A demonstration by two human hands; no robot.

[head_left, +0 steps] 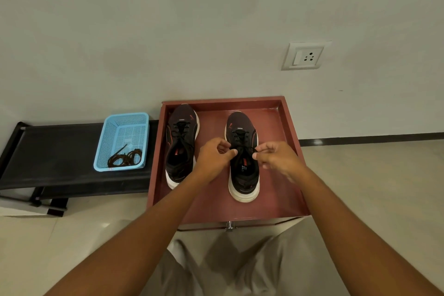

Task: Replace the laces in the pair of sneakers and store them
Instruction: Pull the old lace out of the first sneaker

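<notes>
A red-brown open drawer (290, 151) stands pulled out against the wall, and both black sneakers sit inside it, toes pointing toward the wall. To its left a black bench (60, 151) carries a blue plastic basket (113, 132) with a coil of dark old laces (125, 158) lying in its near end. The left sneaker (181, 144) rests near the drawer's left wall, its lace tied loosely. The right sneaker (243, 170) stands near the drawer's middle, well apart from the other. Over its tongue, the left hand (213, 158) has its fingers curled, thumb and forefinger pinching one end of the black lace (237, 136). The right hand (278, 156) mirrors it, fingertips pinched on the other end, remaining fingers loosely curled.
</notes>
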